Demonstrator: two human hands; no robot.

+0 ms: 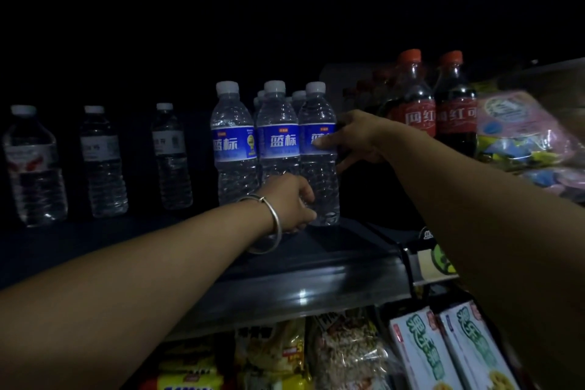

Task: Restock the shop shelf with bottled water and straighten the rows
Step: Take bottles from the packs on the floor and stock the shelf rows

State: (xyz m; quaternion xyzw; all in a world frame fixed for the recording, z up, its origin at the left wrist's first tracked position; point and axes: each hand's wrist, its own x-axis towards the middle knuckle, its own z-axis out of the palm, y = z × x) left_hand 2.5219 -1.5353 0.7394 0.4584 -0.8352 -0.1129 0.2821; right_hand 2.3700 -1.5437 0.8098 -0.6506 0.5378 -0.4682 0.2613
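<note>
Both hands grip rightmost blue-label water bottle (pixel 318 149), upright, full.

Most of the upper view is black to me, so I cannot read the back wall or anything above the shelf (pixel 316 269). Behind the three front blue-label bottles (pixel 278 136) I see only caps and shoulders of further ones. My left hand (pixel 292 204) covers the base of the middle bottle, and my right hand (pixel 354 139) hides part of the right bottle's label (pixel 316 141). The three far-left bottles (pixel 103 161) have labels too dim to read. Right of the cola bottles (pixel 411 104), a pink packet (pixel 522 130) is smeared, perhaps by motion, and cut by the edge. Snack packs (pixel 285 355) below run off the bottom.
</note>
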